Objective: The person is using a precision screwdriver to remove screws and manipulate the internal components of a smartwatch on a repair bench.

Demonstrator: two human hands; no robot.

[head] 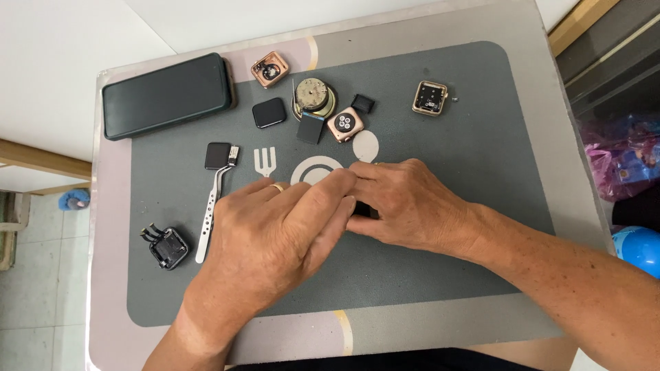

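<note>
Both hands meet mid-mat: left hand (275,227) and right hand (405,203), fingers together, pinch a small dark part (362,209), mostly hidden. Opened watch cases (430,98) and tweezers (212,214) lie scattered; work looks unfinished.

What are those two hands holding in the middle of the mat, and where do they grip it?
Both hands, left hand and right hand, close over a small dark object. Only a sliver shows, so the grip point cannot be told.

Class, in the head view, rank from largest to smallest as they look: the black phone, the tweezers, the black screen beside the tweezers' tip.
1. Phone, clearly largest.
2. Tweezers, long but thin.
3. Screen, smallest.
</note>
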